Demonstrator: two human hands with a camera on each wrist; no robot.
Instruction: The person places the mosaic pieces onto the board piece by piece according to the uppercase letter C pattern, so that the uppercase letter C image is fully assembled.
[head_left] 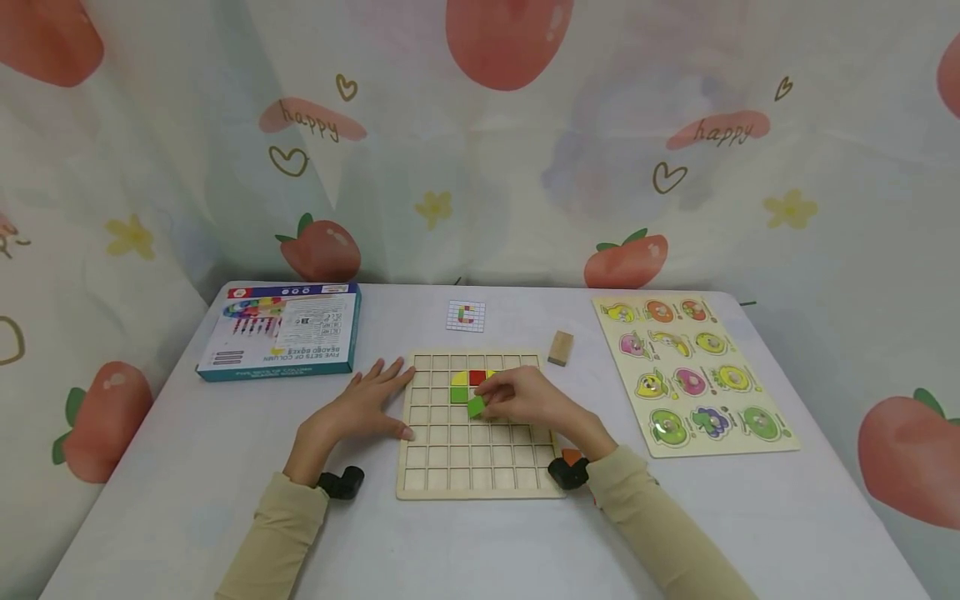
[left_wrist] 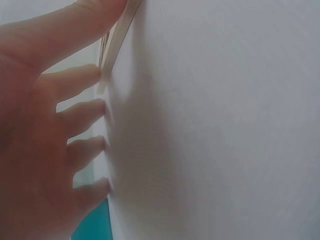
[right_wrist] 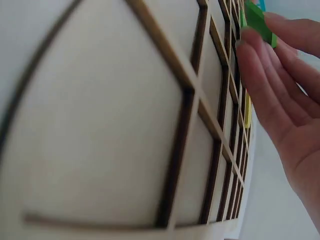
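Note:
A wooden grid board (head_left: 481, 493) lies flat on the white table. My right hand (head_left: 528, 397) pinches a small green block (head_left: 476, 407) between thumb and fingertips, over the grid's middle; in the right wrist view the green block (right_wrist: 259, 22) is tilted. Just behind it, a red square (head_left: 477, 378) sits in the grid between yellow pieces, the right one partly hidden by my fingers. A green square (head_left: 458, 395) lies in front of the left yellow piece (head_left: 459, 379). My left hand (head_left: 363, 404) spreads its fingers, with thumb and index finger touching the board's left edge.
A pattern card (head_left: 466, 316) lies behind the board, with a wooden block (head_left: 560, 348) behind its right corner. A blue-edged box (head_left: 281, 333) stands at back left, a fruit puzzle board (head_left: 697, 379) at right. Orange pieces (head_left: 572, 456) peek out beside my right wrist.

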